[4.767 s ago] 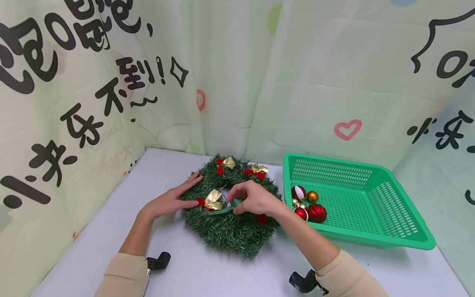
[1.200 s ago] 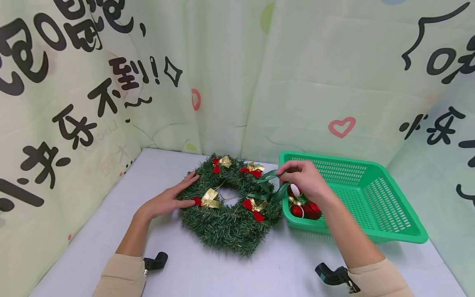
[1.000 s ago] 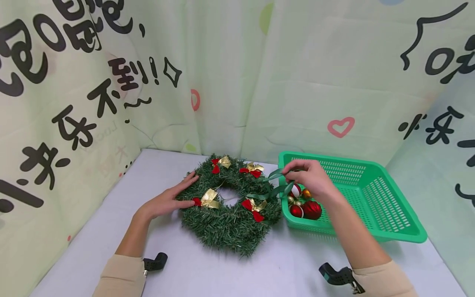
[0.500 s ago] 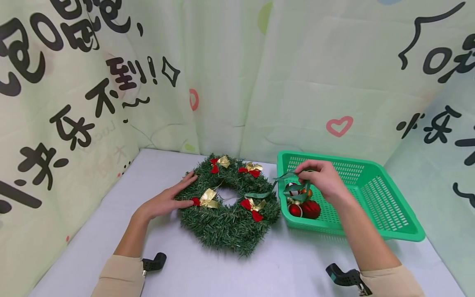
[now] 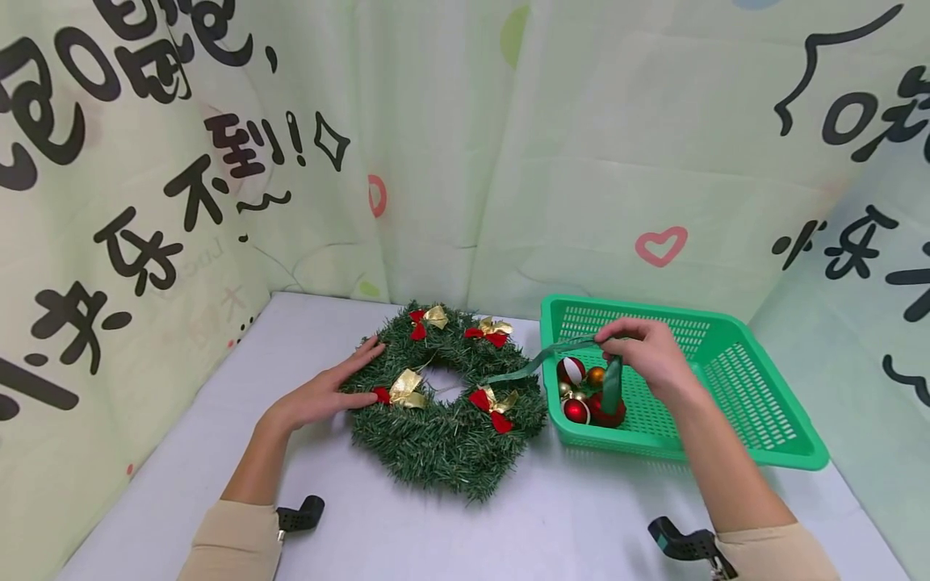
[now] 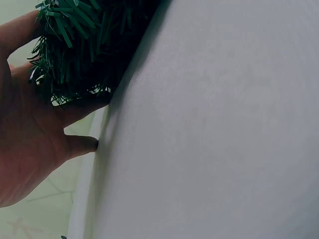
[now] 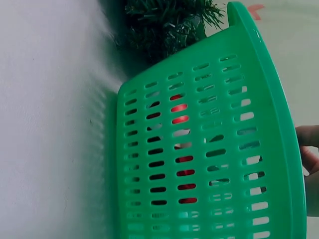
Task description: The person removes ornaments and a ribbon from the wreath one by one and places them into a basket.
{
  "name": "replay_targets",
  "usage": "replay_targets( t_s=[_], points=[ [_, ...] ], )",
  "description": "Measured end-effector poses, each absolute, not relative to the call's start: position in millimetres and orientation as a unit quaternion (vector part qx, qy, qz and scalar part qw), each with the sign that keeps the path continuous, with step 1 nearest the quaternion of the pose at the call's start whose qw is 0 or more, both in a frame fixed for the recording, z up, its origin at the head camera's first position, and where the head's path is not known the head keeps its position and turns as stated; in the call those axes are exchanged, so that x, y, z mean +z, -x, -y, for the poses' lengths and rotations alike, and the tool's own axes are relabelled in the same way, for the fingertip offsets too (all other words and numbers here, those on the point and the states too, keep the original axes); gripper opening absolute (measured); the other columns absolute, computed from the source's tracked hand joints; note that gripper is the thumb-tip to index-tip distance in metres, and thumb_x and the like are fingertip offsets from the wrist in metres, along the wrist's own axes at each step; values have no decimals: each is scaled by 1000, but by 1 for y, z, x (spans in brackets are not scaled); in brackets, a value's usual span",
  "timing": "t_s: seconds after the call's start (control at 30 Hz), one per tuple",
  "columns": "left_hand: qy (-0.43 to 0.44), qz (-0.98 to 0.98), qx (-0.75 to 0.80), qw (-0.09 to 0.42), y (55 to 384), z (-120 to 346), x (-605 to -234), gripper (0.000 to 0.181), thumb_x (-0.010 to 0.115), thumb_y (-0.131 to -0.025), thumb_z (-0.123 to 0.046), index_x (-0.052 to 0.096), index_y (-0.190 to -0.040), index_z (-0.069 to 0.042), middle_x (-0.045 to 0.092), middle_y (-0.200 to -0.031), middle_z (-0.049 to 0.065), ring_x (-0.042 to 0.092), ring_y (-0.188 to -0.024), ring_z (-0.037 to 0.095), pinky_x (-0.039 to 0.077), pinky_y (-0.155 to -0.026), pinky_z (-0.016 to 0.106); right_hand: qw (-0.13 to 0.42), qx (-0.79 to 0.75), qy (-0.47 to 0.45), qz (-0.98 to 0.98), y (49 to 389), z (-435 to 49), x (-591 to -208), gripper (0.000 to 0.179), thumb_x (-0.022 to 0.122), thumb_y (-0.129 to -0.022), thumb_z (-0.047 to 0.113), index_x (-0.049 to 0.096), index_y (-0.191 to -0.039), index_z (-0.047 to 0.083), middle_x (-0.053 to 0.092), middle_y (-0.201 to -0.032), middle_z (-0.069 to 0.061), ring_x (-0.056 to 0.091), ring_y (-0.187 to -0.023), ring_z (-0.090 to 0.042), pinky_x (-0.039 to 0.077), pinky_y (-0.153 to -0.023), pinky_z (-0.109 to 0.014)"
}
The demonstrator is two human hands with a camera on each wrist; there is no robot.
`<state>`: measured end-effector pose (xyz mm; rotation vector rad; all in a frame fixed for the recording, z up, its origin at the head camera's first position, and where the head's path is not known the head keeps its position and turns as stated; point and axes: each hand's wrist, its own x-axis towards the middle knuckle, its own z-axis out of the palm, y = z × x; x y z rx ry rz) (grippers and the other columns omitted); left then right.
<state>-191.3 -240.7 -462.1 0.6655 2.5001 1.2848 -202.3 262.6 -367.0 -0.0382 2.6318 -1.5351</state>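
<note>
A green Christmas wreath lies on the table, with several red and gold bows around its ring. My left hand rests on its left side, fingers spread; the left wrist view shows that hand against the wreath's edge. Over the basket's left part, my right hand pinches a dark green ribbon between thumb and fingers. One length of ribbon stretches left to the wreath's right inner side; a loose end hangs over the ornaments. In the right wrist view the basket wall mostly hides the right hand.
A green plastic basket stands right of the wreath, close beside it. Inside, at its left, lie a red-and-white ball, an orange ball and red ornaments. A printed curtain hangs behind the table.
My right hand has moved from the wreath's middle rightward over the basket, drawing the ribbon out into a longer stretch. My left hand has stayed on the wreath.
</note>
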Motion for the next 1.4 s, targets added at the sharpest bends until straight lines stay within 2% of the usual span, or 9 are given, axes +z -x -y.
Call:
replay_targets(
  t_s=[0.23,0.4,0.57,0.7,0.83,1.13,1.3,1.4],
  points=[
    [-227,-860,440,126,191,241,-463,81,67,-102,-37,21,-168,-28,0,-178,-1,4,-161,41,15,-122,73,32,-503,-24,-863,203,-274,-370,30,64,-103,19,70,-122,-3,66,-107,9,69,-88,-10,52,-80,-25],
    [-224,-860,441,124,191,240,-463,81,67,-102,-37,21,-168,-28,0,-178,-2,4,-162,40,15,-122,73,4,-502,-66,-862,202,-279,-372,29,63,-103,18,71,-122,-3,64,-103,12,67,-85,-8,53,-77,-24],
    [-225,-860,441,124,191,239,-461,80,66,-103,-38,21,-168,-28,0,-178,-2,4,-162,41,15,-122,73,-26,-477,-90,-874,199,-280,-374,28,62,-103,16,72,-121,-2,67,-104,4,67,-81,-9,55,-76,-25],
    [-227,-861,439,123,191,239,-461,80,66,-103,-37,21,-169,-27,0,-178,1,4,-161,42,15,-122,73,-19,-459,-89,-884,199,-277,-375,29,61,-102,16,72,-122,-1,69,-107,-4,68,-81,-12,56,-75,-29],
    [-226,-859,442,125,191,240,-461,81,66,-103,-37,21,-169,-27,0,-178,0,3,-161,41,15,-122,74,-4,-452,-76,-889,201,-270,-375,27,64,-100,15,73,-121,0,69,-109,-10,69,-81,-16,53,-74,-32],
    [-228,-856,447,123,192,240,-463,81,66,-102,-37,21,-168,-28,0,-178,-2,3,-161,41,15,-122,74,42,-398,25,-916,199,-249,-380,29,67,-100,13,71,-126,3,66,-131,-22,68,-101,-34,53,-76,-36],
    [-230,-855,448,125,192,240,-464,81,67,-102,-36,21,-168,-27,0,-178,-1,3,-162,41,15,-122,73,41,-319,82,-943,197,-237,-383,31,72,-98,14,70,-127,5,69,-127,-24,71,-102,-35,57,-74,-38],
    [-228,-856,446,126,193,241,-465,81,67,-102,-36,21,-168,-27,-1,-178,-2,3,-161,41,15,-121,74,23,-273,96,-957,195,-231,-382,32,73,-97,15,70,-128,6,67,-128,-25,67,-106,-38,55,-76,-43]
  ],
)
